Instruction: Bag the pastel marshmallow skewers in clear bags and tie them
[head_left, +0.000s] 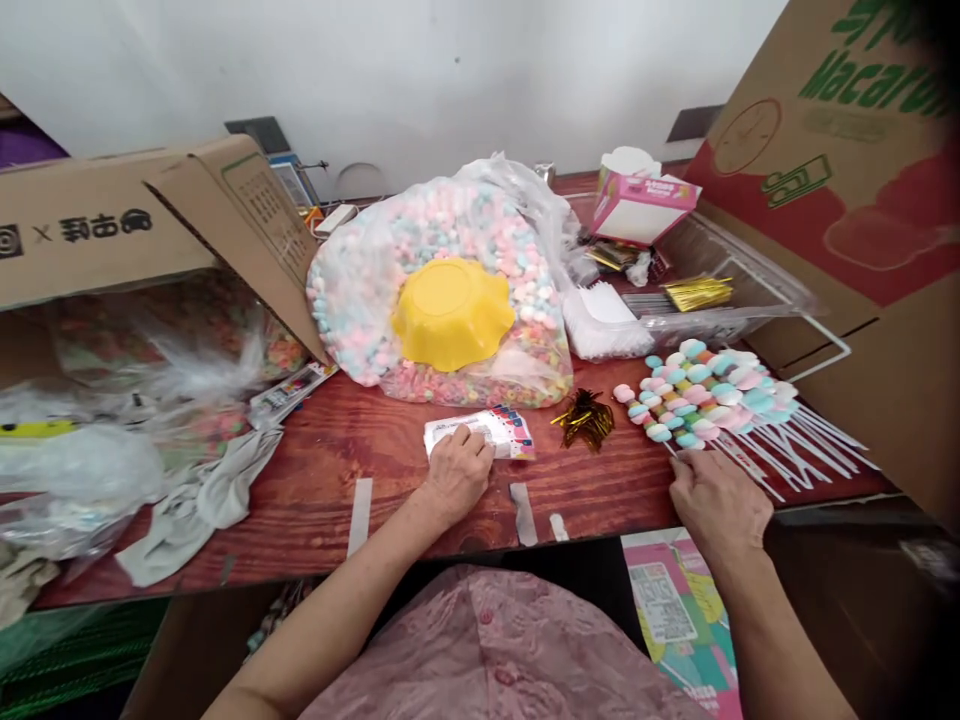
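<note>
My left hand [461, 472] lies on a small stack of printed plastic bags [514, 432] near the table's front, its fingers bent and pressed on the top bag. My right hand [720, 500] is closed at the near side of a pile of marshmallow skewers [701, 385]. A bit of white stick shows at its fingertips; the rest of the grip is hidden. The skewers carry pink, blue and white sweets, and their white sticks fan out to the right. Between the hands sits a bunch of gold twist ties [586, 420].
A yellow bowl [454, 312] lies upside down on a big clear bag of marshmallows [360, 270]. Behind the skewers is a clear plastic tray [750, 260] with ties and sticks. Cardboard boxes [97, 220] flank both sides. A grey cloth [206, 495] lies at left.
</note>
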